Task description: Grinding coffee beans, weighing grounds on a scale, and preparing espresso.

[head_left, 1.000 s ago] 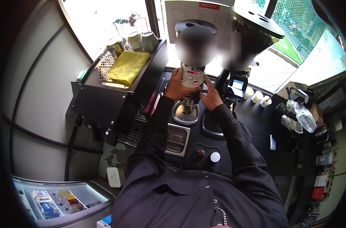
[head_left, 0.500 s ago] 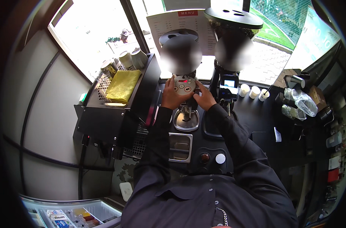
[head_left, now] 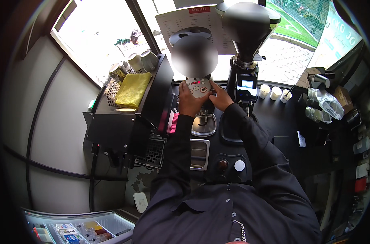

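Note:
A coffee grinder with a pale round control panel stands ahead of me, its small red display lit. My left hand grips the left side of the panel housing, fingers up along its edge and thumb across the lower part. On the other side, my right hand curls against the right edge, its thumb close to the left one. Part of the housing is hidden behind the hands. Below them sits the grinder's metal tray. The hopper above is blurred.
A second, taller grinder stands close on the right, then three paper cups. To the left is a black espresso machine with a yellow cloth and cups on top. Nearer me are a steel container and a tamper.
The whole view has shifted slightly with my head. Both hands stay on the grinder's panel housing, with the right fingers now more curled and the thumbs a little closer together.

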The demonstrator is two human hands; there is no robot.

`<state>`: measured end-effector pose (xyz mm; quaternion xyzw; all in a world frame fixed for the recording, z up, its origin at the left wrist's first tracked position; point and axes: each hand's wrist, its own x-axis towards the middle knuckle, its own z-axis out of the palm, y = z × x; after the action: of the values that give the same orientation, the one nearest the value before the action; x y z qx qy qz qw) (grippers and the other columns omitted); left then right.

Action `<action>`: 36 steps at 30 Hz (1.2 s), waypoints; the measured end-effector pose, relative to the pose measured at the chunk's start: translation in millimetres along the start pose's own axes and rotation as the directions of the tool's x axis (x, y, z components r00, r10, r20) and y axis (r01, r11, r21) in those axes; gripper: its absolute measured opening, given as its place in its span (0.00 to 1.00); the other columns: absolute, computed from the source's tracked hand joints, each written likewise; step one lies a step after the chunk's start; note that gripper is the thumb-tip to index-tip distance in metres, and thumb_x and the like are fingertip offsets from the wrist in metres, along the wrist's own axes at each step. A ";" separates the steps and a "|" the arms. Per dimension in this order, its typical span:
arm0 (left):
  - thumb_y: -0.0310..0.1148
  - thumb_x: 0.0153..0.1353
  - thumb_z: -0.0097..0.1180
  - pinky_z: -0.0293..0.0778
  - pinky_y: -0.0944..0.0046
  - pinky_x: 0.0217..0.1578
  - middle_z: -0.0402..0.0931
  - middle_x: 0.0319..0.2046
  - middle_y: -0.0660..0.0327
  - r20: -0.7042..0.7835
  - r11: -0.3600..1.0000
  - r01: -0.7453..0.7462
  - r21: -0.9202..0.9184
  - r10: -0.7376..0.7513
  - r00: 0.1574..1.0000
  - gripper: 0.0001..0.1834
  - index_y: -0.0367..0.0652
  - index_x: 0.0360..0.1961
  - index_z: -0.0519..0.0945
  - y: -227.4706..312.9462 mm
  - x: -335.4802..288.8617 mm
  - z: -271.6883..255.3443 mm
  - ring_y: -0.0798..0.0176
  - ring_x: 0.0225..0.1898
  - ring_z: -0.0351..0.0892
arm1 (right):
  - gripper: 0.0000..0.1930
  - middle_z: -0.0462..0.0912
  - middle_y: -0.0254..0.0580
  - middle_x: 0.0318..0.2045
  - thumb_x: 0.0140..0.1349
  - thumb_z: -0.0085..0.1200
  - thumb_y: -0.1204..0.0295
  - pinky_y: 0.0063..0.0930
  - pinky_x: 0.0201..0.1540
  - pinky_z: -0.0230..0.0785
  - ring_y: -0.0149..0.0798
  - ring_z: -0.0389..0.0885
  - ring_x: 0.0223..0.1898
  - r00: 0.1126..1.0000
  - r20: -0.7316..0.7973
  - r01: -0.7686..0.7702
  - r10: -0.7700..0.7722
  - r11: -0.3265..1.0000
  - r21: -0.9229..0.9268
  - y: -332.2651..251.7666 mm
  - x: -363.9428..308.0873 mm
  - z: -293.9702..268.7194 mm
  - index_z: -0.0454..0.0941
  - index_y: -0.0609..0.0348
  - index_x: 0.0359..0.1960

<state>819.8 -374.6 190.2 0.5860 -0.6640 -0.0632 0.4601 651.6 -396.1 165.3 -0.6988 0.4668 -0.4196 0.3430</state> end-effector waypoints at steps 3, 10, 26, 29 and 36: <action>0.56 0.39 0.81 0.80 0.51 0.54 0.69 0.59 0.39 -0.047 0.998 -0.057 0.010 0.058 0.997 0.64 0.21 0.66 0.62 -0.4 -0.7 3.5 0.39 0.57 0.78 | 0.40 0.67 0.66 0.70 0.59 0.51 0.71 0.40 0.71 0.63 0.60 0.68 0.70 1.000 0.012 0.019 -0.018 0.996 -0.087 -3.4 -1.5 -2.8 0.56 0.65 0.76; 0.57 0.37 0.82 0.79 0.51 0.54 0.69 0.57 0.39 0.015 0.999 0.032 0.014 -0.032 0.999 0.67 0.21 0.67 0.60 -1.4 -5.0 -0.3 0.40 0.56 0.79 | 0.44 0.56 0.62 0.75 0.57 0.53 0.74 0.48 0.70 0.63 0.65 0.65 0.70 0.990 0.069 0.141 -0.125 0.930 -0.339 -18.0 -26.7 -3.9 0.49 0.58 0.77; 0.42 0.41 0.85 0.71 0.53 0.65 0.61 0.65 0.44 -0.008 0.855 -0.070 -0.513 0.077 0.997 0.68 0.36 0.73 0.48 -55.0 -17.4 33.7 0.50 0.67 0.68 | 0.49 0.68 0.66 0.69 0.60 0.54 0.75 0.51 0.67 0.68 0.65 0.73 0.65 0.988 0.124 0.125 -0.091 0.944 -0.306 -4.3 -32.2 -1.6 0.39 0.36 0.80; 0.40 0.43 0.84 0.70 0.53 0.66 0.60 0.66 0.43 -0.003 0.861 -0.058 -0.505 0.066 0.998 0.67 0.39 0.74 0.46 -49.8 -25.3 33.6 0.49 0.68 0.66 | 0.50 0.68 0.69 0.68 0.60 0.54 0.76 0.50 0.68 0.67 0.67 0.71 0.66 0.990 0.130 0.087 -0.046 0.941 -0.327 -8.8 -36.5 0.0 0.38 0.36 0.80; 0.45 0.38 0.86 0.67 0.54 0.67 0.60 0.67 0.40 0.047 0.727 0.091 -0.680 -0.080 0.996 0.73 0.29 0.73 0.43 -40.3 -25.2 31.7 0.48 0.69 0.65 | 0.50 0.67 0.68 0.68 0.59 0.53 0.77 0.51 0.68 0.66 0.67 0.70 0.67 0.991 0.128 0.070 -0.028 0.937 -0.341 -8.7 -35.1 1.1 0.37 0.40 0.80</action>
<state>824.3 -380.2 133.5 0.4061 -0.5704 -0.3274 0.6345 648.3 -360.1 163.1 -0.7836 0.4940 -0.2966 0.2323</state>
